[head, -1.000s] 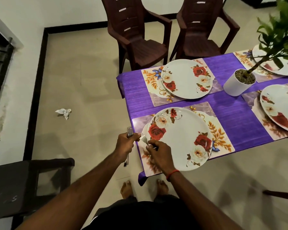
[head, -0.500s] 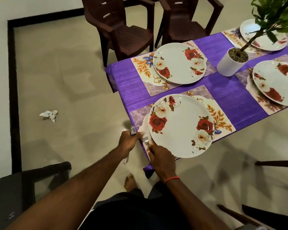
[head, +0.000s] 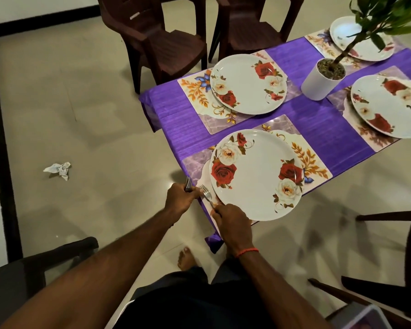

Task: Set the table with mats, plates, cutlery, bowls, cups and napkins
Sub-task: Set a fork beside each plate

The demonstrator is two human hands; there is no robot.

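Note:
A white plate with red roses (head: 256,174) sits on a floral mat (head: 316,162) at the near corner of the purple-covered table (head: 323,127). My right hand (head: 233,222) pinches the handle of a single fork (head: 207,193) that lies on the mat just left of this plate. My left hand (head: 180,198) grips a bundle of forks (head: 188,184) upright beside the table corner. Three more rose plates on mats lie farther back: one (head: 247,84) behind, one (head: 389,105) at the right, one (head: 358,41) at the far end.
A white pot with a green plant (head: 323,79) stands mid-table. Two brown plastic chairs (head: 166,41) stand behind the table. Dark chairs are at lower left (head: 33,276) and lower right (head: 401,269). A crumpled paper (head: 57,169) lies on the floor at left.
My right hand has drawn back toward the table edge along the fork's handle, and the fork now lies flatter beside the plate. The camera has shifted left and down.

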